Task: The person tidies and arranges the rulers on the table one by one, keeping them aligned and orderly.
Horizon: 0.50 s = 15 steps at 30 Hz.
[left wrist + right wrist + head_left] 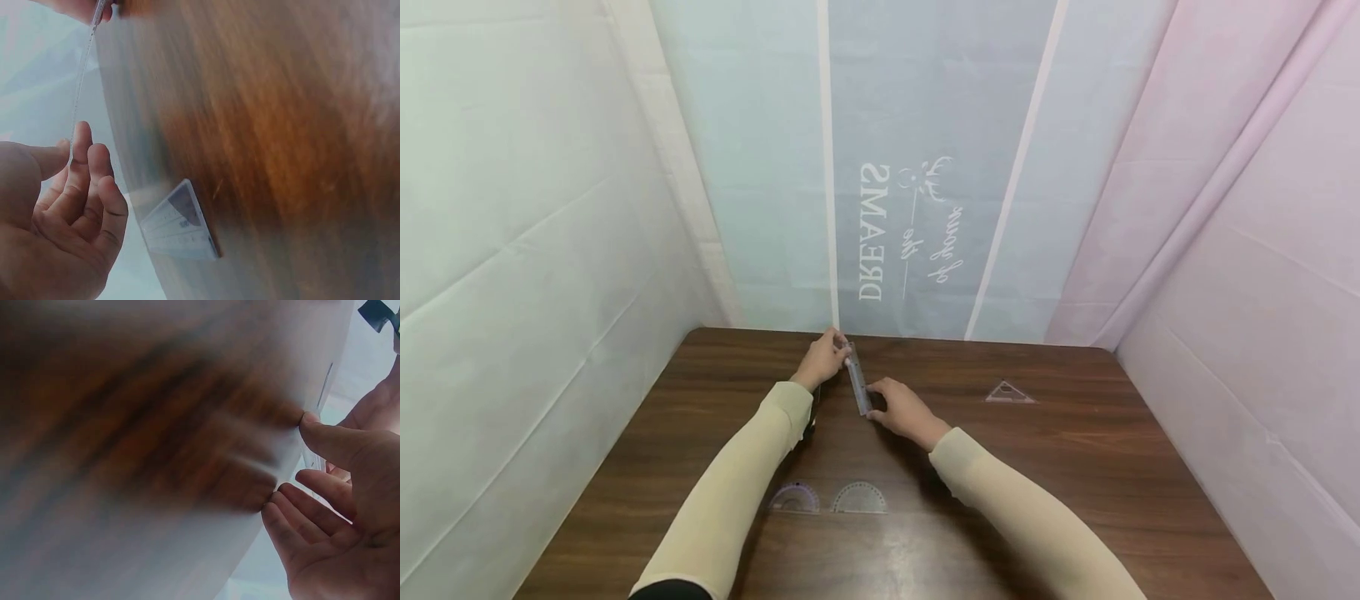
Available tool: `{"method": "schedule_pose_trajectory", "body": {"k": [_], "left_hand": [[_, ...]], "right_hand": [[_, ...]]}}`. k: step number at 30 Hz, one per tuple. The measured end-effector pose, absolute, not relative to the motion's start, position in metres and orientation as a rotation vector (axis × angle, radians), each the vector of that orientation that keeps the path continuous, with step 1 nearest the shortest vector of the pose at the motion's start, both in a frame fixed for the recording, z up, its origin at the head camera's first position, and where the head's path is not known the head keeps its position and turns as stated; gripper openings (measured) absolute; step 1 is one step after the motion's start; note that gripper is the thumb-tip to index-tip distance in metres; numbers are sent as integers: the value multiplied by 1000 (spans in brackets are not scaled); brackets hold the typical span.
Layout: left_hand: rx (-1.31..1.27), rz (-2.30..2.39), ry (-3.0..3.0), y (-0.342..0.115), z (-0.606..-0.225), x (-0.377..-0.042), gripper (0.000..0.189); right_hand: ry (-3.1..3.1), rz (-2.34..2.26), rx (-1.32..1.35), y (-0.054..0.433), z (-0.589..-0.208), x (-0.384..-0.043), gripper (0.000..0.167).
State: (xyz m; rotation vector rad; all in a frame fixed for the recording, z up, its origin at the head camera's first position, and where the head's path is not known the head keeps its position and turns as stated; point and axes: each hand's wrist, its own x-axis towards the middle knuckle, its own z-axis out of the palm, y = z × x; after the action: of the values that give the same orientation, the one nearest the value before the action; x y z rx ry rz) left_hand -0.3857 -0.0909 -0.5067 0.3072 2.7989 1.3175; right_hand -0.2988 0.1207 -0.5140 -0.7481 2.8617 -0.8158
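Observation:
A clear straight ruler (859,385) slants near the far edge of the table. My left hand (823,360) pinches its far end, thumb against the index finger, and the left wrist view shows the ruler (84,69) almost edge-on. At the near end, my right hand (908,410) has thumb and fingertips spread along the ruler's right edge. In the right wrist view, that hand's fingertips (270,507) touch down at the tabletop, with a gap between thumb and fingers. A flat clear plastic piece (181,228) with a dark patch lies below the left hand in the left wrist view.
Two half-round protractors, one purple-edged (795,497) and one clear (860,497), lie nearer on the wooden table (1037,467). Farther right is a clear set square (1010,393). Fabric walls stand around the table, the back curtain (910,100) bearing white lettering.

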Motion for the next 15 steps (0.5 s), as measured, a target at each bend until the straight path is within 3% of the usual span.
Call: {"method": "schedule_pose_trajectory", "body": {"k": [15], "left_hand": [[297,1501,2679,-83,-503,-366,26]], "right_hand": [[2820,-899,-735,138,-503,-282,53]]}}
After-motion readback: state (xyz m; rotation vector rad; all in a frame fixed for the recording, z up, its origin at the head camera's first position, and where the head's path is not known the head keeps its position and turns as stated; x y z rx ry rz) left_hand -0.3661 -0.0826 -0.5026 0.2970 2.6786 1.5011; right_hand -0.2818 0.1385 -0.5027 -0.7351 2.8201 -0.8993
